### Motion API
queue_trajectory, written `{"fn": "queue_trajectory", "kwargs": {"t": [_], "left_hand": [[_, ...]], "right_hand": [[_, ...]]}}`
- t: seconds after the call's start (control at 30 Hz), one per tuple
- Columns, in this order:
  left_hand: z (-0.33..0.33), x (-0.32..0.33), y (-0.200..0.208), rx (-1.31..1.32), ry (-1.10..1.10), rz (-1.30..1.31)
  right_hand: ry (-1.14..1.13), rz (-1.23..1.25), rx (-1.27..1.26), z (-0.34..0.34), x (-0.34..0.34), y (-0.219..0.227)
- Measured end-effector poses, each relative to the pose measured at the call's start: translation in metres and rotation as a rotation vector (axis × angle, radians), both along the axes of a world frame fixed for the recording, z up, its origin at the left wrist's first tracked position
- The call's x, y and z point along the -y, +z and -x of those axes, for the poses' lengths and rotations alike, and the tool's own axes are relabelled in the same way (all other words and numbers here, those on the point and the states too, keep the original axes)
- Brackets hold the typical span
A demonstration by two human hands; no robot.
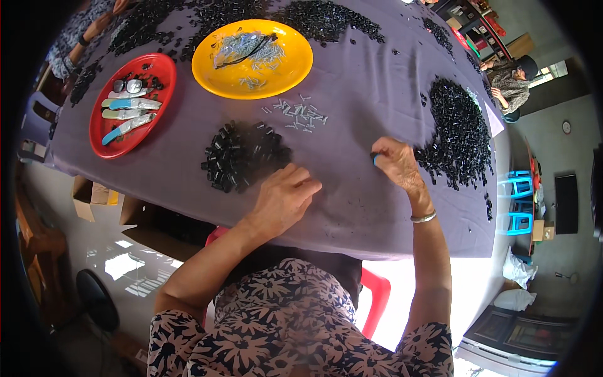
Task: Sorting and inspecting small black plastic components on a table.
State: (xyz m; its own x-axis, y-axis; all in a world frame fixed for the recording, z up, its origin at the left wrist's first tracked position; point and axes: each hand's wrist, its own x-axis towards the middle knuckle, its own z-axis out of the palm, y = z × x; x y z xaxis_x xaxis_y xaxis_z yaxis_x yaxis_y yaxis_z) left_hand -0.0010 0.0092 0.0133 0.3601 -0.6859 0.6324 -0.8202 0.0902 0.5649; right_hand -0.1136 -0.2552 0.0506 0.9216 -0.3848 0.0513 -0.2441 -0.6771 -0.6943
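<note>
My left hand (pixel 284 200) hovers over the near part of the table, its fingers curled together; whatever they may hold is hidden. Just beyond it lies a heap of short black cylindrical pieces (pixel 229 160), blurred on its right side. My right hand (pixel 398 166) is closed beside a wide spread of small black parts (pixel 455 135). A small dark and blue bit (pixel 375 159) shows at its fingers; I cannot tell whether it is worn or held. Thin silvery pins (pixel 300 115) lie scattered beyond the heap, between it and the yellow plate (pixel 301 66).
The yellow plate holds more pins and a clear plastic bag (pixel 235 50). At left, a red plate (pixel 100 141) carries several wrapped, handle-like tools (pixel 129 125). More black parts (pixel 330 20) cover the far side. Other people sit at the far left and right edges.
</note>
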Motion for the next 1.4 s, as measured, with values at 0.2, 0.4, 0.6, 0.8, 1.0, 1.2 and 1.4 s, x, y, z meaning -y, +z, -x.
{"fn": "queue_trajectory", "kwargs": {"t": [0.2,0.4,0.6,0.8,1.0,1.2,1.4], "left_hand": [[-0.001,-0.004,0.0,-0.072,-0.021,-0.069],[-0.004,-0.003,0.001,-0.15,-0.023,-0.129],[-0.008,0.003,0.002,-0.159,-0.052,-0.195],[-0.015,-0.007,0.015,-0.258,-0.164,-0.314],[-0.028,-0.013,0.014,-0.365,-0.263,-0.395],[-0.029,-0.02,0.002,-0.485,-0.38,-0.377],[-0.014,-0.022,-0.009,-0.534,-0.312,-0.344]], "right_hand": [[-0.027,-0.085,-0.17,-0.015,0.016,0.024],[-0.309,-0.009,0.348,-0.072,0.122,-0.001],[-0.556,0.071,0.309,-0.133,0.227,-0.031],[-0.583,0.57,0.065,-0.208,0.275,-0.046],[-0.478,0.653,-0.104,-0.303,0.283,-0.038],[0.084,1.482,-0.217,-0.368,0.407,-0.058],[0.152,1.389,-0.02,-0.364,0.382,-0.062]]}}
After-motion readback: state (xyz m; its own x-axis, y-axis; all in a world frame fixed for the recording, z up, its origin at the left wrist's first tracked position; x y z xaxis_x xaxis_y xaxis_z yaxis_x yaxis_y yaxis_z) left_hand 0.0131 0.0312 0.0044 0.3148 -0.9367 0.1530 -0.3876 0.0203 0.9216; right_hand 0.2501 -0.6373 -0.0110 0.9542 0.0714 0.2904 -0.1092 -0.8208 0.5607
